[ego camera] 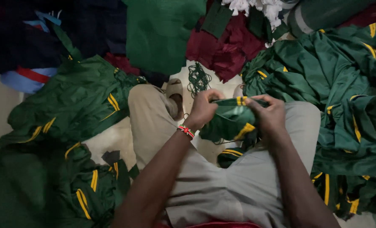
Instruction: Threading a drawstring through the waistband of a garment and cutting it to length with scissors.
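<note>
Both forearms reach forward over the lap, wrists bent inward. The left hand [202, 109] and the right hand [269, 113] meet above the knees, fingers [215, 93] pressed together, pinching the top edge of a shiny green fabric garment with yellow stripes [232, 120]. It hangs bunched between the hands, creased, its lower folds resting on the grey trousers [222, 185]. Heaps of similar green cloth [69, 105] crowd both sides; only a narrow strip of pale floor [112, 139] stays bare.

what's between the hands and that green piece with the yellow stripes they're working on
Nothing visible. The left hand and the right hand both already grip the green garment directly, above the lap. The green piles lie off to the sides, apart from it.
</note>
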